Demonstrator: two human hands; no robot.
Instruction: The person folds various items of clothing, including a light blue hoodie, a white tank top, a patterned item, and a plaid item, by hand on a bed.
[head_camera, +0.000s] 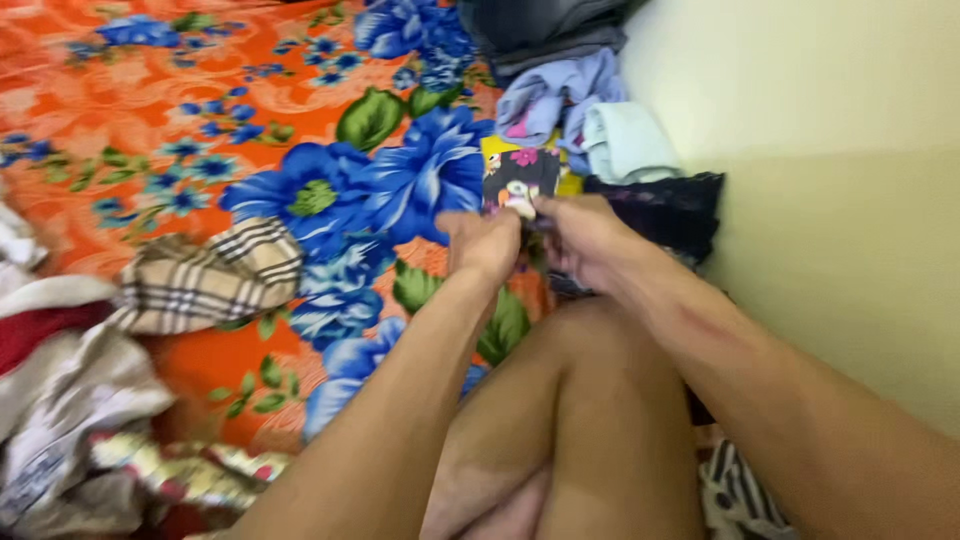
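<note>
My left hand (486, 244) and my right hand (580, 238) are close together, both gripping a small dark patterned cloth (522, 178) with pink and white prints. The cloth is held just above the orange bed sheet (150, 110) with large blue flowers. My bent knee (560, 400) sits below the hands. Part of the cloth is hidden behind my fingers.
Folded clothes in light blue and lilac (590, 115) and a dark lacy piece (665, 205) lie against the pale wall (830, 150). A beige checked cloth (205, 275) and a heap of white, red and patterned clothes (70, 400) lie at left.
</note>
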